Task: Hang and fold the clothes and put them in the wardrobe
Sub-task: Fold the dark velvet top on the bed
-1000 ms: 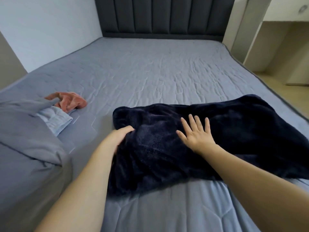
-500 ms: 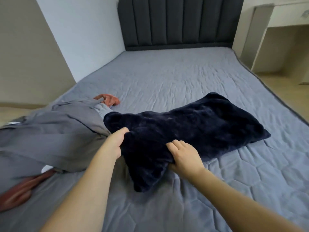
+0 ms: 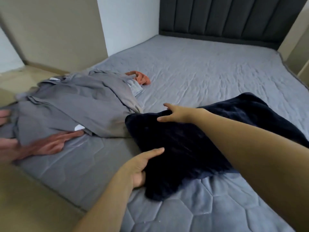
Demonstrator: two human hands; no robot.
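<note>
On the bed [image 3: 209, 77] the folded dark fleece [image 3: 192, 148] lies before me, its far corner touching the grey clothes [image 3: 70, 106]. My left hand [image 3: 140, 166] grips its near edge, thumb on top; my right hand [image 3: 177, 113] rests open across the upper edge. Folding looks finished, I judge; next I need both hands under it to carry it to the wardrobe.

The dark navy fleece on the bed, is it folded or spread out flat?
Folded over, not neatly: the navy fleece lies as a thick, bunched bundle on the bed, left hand at its near edge, right hand on top.
</note>
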